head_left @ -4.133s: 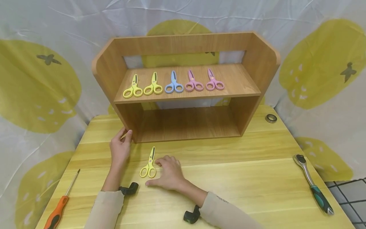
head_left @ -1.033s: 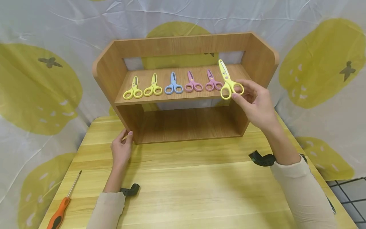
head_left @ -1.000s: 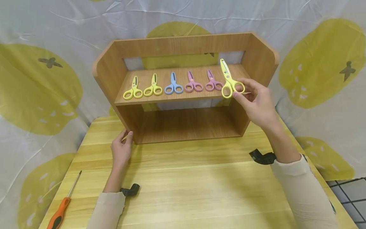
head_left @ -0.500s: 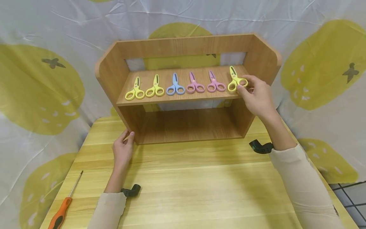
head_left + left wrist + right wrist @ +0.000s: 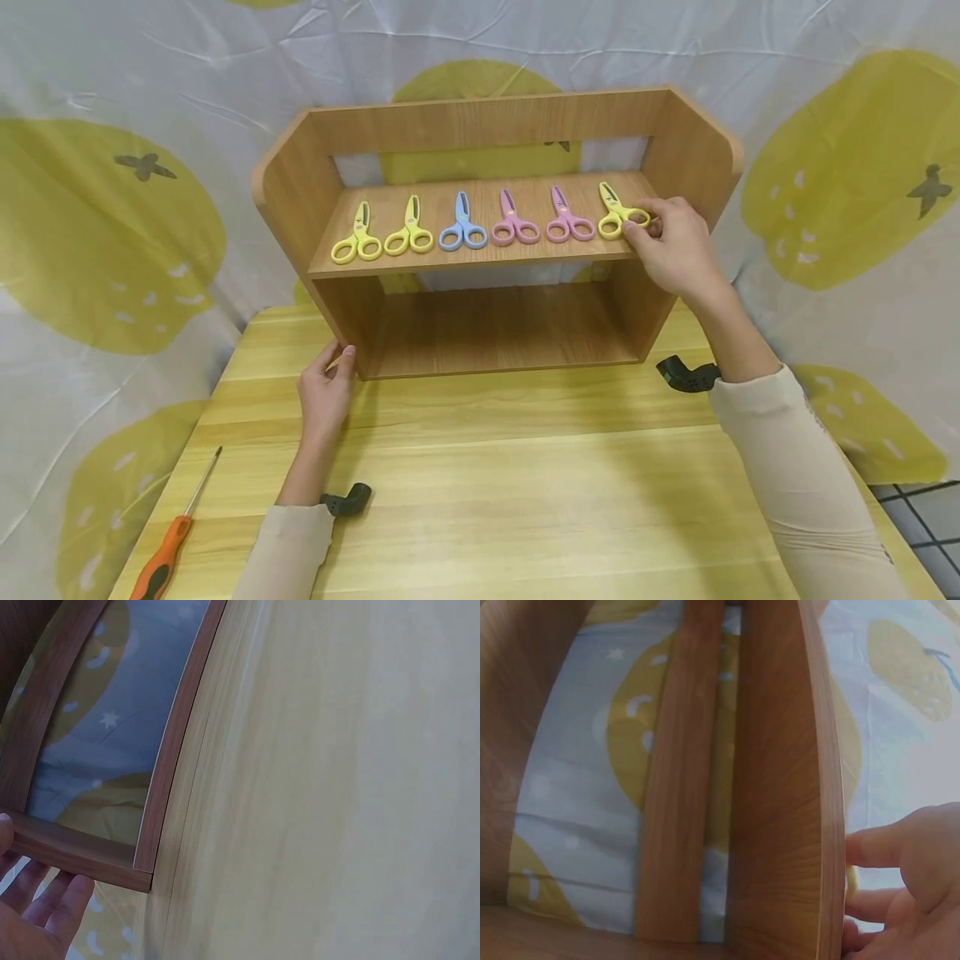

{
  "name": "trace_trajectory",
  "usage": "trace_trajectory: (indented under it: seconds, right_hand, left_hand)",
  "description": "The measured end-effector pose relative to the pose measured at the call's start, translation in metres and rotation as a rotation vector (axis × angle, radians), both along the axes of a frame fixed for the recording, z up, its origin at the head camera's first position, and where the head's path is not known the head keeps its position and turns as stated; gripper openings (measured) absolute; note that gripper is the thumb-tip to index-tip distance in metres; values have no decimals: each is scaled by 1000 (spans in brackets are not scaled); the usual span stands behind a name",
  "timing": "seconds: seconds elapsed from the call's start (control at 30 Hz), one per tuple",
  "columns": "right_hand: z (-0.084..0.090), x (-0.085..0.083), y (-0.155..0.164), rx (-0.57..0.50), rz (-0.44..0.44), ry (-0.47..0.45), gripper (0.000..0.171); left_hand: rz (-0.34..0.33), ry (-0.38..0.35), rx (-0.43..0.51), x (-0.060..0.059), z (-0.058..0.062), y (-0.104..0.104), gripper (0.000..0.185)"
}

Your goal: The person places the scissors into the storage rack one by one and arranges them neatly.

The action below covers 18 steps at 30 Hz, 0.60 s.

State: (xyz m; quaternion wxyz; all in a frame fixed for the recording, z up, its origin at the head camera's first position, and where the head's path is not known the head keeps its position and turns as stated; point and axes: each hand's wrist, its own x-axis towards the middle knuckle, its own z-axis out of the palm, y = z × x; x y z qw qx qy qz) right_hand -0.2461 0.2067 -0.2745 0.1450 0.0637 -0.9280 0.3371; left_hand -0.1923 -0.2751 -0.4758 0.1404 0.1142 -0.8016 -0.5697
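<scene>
The right hand [image 5: 675, 246] pinches the handle loops of the yellow scissors [image 5: 617, 214], now lowered flat onto the upper shelf [image 5: 480, 258] at the three o'clock end of the row, blades closed and pointing to twelve; placement looks nearly finished. The left hand [image 5: 327, 396], fingers relaxed, steadies the shelf unit's lower corner [image 5: 352, 367] on the bench [image 5: 525, 483].

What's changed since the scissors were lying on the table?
The right hand picked the yellow scissors off the table and carried them to the shelf, right end of the row, fingers still on the handles. The left hand stayed at the shelf's lower left corner; the other five scissors unmoved.
</scene>
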Motion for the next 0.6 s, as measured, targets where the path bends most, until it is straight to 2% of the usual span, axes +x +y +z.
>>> trace_trajectory:
  seconds: [0.27, 0.4, 0.6]
  right_hand:
    - [-2, 0, 0, 67, 19, 37, 42]
    - [-4, 2, 1, 46, 15, 46, 44]
    - [-12, 13, 3, -81, -15, 78, 52]
  left_hand:
    - [3, 18, 2, -2, -1, 0, 55]
    - [-9, 3, -25, -2, 3, 0, 55]
    - [-106, -55, -217, 2, 18, -4, 77]
